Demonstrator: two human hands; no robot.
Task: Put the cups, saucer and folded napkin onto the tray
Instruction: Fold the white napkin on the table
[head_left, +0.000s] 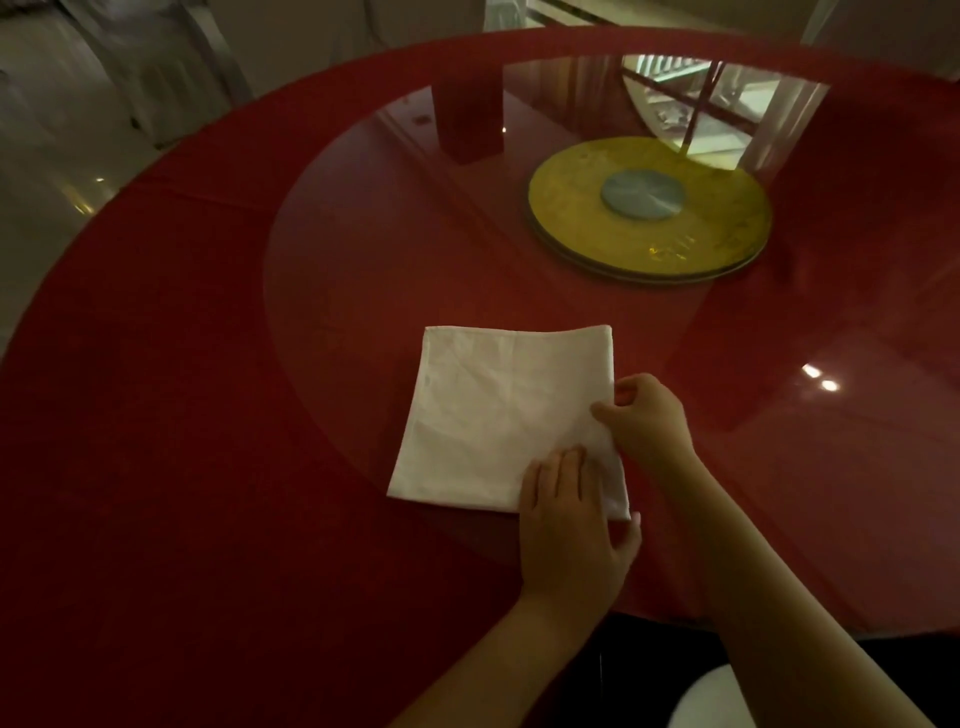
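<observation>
While the left hand (571, 519) presses flat, fingers straight, on the white napkin (493, 415) lying at twelve o'clock on the red bench (208, 364), the right hand (644, 421) pinches its three-o'clock edge, seemingly mid-fold, so next that edge likely needs carrying across evenly.

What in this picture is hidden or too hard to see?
- Head view: the near right corner of the napkin is covered by the left hand.
- Its right edge is partly hidden by the right hand.
- A white object is cut off by the bottom edge.
- No cups, saucer or tray are in frame.
</observation>
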